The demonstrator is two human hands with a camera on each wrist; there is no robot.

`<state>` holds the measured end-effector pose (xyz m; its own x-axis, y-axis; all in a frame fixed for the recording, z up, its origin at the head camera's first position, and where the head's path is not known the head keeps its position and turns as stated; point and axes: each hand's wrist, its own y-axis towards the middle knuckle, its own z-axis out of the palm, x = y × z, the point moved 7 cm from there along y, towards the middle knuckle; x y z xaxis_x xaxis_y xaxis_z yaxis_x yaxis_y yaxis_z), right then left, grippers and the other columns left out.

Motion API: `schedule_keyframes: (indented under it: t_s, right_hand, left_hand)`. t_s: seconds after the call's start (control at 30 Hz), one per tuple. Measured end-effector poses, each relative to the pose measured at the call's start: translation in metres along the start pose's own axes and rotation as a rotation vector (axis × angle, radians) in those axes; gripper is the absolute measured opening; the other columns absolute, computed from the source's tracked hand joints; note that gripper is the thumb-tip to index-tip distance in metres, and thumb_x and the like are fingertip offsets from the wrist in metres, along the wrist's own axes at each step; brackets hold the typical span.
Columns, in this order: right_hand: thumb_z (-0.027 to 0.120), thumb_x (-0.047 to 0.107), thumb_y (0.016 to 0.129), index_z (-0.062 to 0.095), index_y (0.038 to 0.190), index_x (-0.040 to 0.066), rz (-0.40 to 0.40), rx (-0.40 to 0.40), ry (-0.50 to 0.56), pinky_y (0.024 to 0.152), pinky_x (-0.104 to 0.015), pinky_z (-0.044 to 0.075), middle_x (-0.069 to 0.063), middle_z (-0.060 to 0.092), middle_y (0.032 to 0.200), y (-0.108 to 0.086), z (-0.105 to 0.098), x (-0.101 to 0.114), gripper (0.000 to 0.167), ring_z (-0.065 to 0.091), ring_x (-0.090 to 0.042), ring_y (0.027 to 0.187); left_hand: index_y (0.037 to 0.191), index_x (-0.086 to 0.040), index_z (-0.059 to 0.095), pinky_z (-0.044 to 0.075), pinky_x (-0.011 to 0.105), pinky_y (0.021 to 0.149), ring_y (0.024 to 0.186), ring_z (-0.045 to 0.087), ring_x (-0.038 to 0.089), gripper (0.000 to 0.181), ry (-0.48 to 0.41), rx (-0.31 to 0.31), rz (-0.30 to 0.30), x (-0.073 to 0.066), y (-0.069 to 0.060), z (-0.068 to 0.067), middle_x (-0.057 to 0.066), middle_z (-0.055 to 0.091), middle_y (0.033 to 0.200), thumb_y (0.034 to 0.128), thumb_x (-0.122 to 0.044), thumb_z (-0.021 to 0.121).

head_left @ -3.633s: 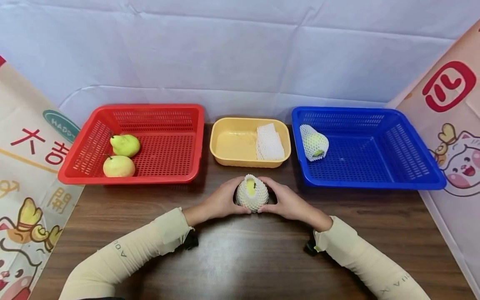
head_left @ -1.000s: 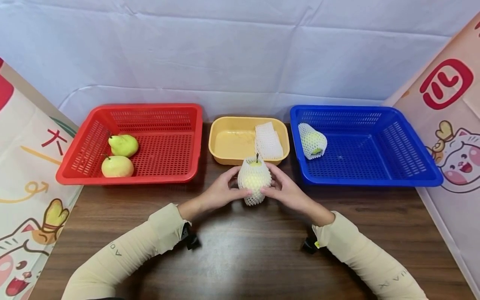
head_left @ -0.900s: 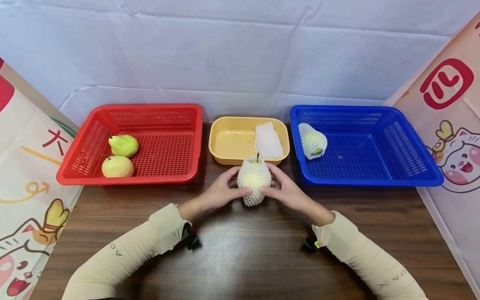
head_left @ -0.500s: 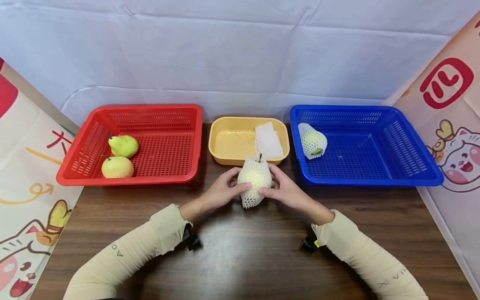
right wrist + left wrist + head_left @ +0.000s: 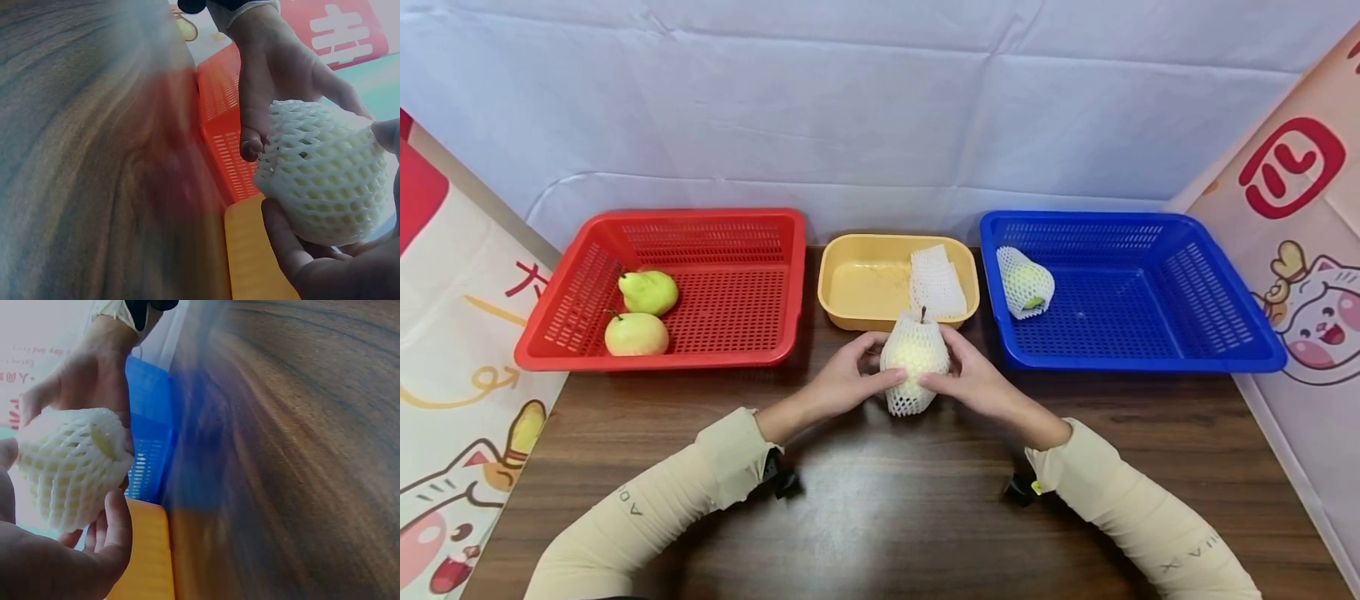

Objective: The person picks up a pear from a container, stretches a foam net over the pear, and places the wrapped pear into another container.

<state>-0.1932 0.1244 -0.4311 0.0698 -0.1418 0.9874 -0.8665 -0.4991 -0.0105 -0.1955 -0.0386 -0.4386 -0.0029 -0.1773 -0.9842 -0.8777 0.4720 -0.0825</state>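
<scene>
A pear in a white foam net [image 5: 914,360] is held between both hands in front of the yellow tray, its dark stem poking out of the top. The left hand [image 5: 842,382] grips its left side, the thumb across the front; the right hand [image 5: 981,387] grips the right side the same way. In the left wrist view the netted pear [image 5: 75,465] shows yellow skin through an opening in the net. The right wrist view shows the net [image 5: 328,172] stretched around the fruit, fingers curled at its sides. Fingers behind the fruit are partly hidden in the head view.
The red basket [image 5: 662,362] at left holds two bare pears [image 5: 650,292]. A yellow tray [image 5: 868,322] behind the hands holds flat white foam nets [image 5: 937,283]. At right, the blue basket [image 5: 1150,364] holds a netted pear [image 5: 1026,283]. Printed sheets flank the wooden table [image 5: 895,517].
Since the earliest frame the netted pear has been raised and tipped, with its stem now upright and visible. Over the last half second it has shifted slightly right, still gripped by both hands.
</scene>
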Motion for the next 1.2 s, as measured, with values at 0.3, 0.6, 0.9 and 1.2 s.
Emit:
schedule_keyframes:
  t_s: [0.3,0.6,0.9,1.2]
  right_hand:
    - [0.065,0.002,0.094,0.03,0.151,-0.008,0.028,-0.014,-0.018,0.094,-0.022,0.05,-0.029,0.049,0.138,-0.008,-0.015,0.015,0.069,0.056,-0.013,0.114]
    - [0.058,0.001,0.096,0.022,0.157,-0.005,0.038,-0.03,-0.041,0.096,-0.02,0.049,-0.03,0.045,0.142,-0.019,-0.05,0.049,0.071,0.055,-0.009,0.117]
    - [0.053,0.001,0.098,0.023,0.156,-0.006,0.055,-0.048,-0.202,0.088,-0.017,0.05,-0.02,0.052,0.13,-0.022,-0.103,0.078,0.066,0.058,-0.005,0.108]
    - [0.05,0.011,0.105,0.025,0.155,-0.001,0.21,-0.121,-0.416,0.082,-0.016,0.046,-0.019,0.047,0.136,-0.019,-0.156,0.089,0.057,0.054,-0.002,0.103]
  left_hand:
    - [0.136,0.008,0.05,0.06,0.049,0.08,0.102,0.065,0.028,0.037,-0.093,-0.016,0.043,-0.015,0.005,0.001,0.025,0.059,0.129,0.106,-0.013,0.052]
    - [0.13,0.011,0.052,0.06,0.031,0.074,0.101,0.066,0.029,0.036,-0.274,-0.123,-0.063,-0.029,0.028,0.002,0.023,0.061,0.118,0.1101,-0.018,0.045]
    - [0.138,0.009,0.053,0.061,0.036,0.084,0.11,0.066,0.037,0.04,-0.349,-0.019,-0.24,-0.045,0.056,0.027,0.026,0.061,0.126,0.1091,-0.018,0.047]
    - [0.136,0.012,0.053,0.06,0.037,0.086,0.109,0.068,0.037,0.041,-0.33,0.132,-0.351,-0.053,0.076,0.065,0.023,0.067,0.115,0.1077,-0.017,0.053]
